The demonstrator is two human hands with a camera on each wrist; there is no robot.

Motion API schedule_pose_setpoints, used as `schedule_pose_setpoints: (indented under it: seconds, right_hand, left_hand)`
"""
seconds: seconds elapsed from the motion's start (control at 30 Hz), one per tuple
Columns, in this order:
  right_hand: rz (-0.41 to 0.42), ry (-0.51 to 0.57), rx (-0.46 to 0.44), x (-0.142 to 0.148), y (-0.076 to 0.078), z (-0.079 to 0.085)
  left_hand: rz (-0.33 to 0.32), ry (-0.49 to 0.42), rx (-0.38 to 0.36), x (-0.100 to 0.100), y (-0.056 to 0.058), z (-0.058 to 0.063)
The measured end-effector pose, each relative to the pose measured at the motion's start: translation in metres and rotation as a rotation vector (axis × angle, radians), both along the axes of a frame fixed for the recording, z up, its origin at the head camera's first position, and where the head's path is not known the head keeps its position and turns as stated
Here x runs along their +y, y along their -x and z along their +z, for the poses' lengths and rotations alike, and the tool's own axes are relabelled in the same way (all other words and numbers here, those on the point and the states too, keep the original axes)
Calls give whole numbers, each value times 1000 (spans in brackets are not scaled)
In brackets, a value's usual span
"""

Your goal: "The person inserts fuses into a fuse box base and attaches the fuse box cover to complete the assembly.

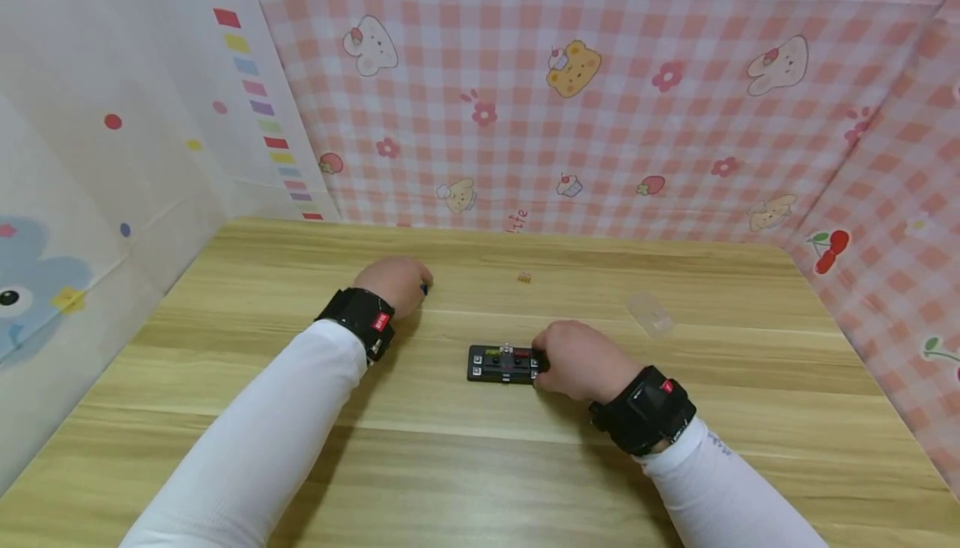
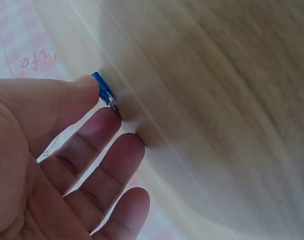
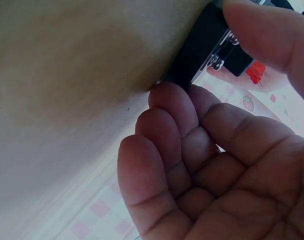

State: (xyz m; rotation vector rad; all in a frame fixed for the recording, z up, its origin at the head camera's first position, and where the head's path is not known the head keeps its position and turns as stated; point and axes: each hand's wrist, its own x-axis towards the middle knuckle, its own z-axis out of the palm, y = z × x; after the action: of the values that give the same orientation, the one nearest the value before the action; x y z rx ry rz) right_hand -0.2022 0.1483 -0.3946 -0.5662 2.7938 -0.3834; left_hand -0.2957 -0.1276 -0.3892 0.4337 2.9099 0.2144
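My left hand [image 1: 393,283] is at the back left of the table, its thumb and index finger pinching a small blue piece [image 2: 100,86] with a bit of metal at its lower end. Its other fingers are loosely bent, with their tips close to the wood. My right hand [image 1: 583,358] grips the right end of a flat black block [image 1: 487,364] with silver terminals and a yellow and a red label. In the right wrist view, the thumb lies over the top of the black block [image 3: 192,55], and the fingertips meet its lower edge. Part of that end is hidden.
A tiny orange-brown piece [image 1: 524,278] lies at the back middle of the wooden table [image 1: 450,465]. To the right, behind my right hand, is a clear plastic piece [image 1: 651,314]. Pink checked cloth [image 1: 525,148] hangs behind the table's back edge.
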Motion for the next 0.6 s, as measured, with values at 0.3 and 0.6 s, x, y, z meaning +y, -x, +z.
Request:
schedule_pose_setpoints:
  seconds: [0.3,0.6]
  right_hand:
    - [-7,6,-21,0,0,1]
    - [-9,7,-12,0,-1,0]
  left_hand:
    - [-12,65,14,2,1,1]
    - [-23,119,87,5,0,1]
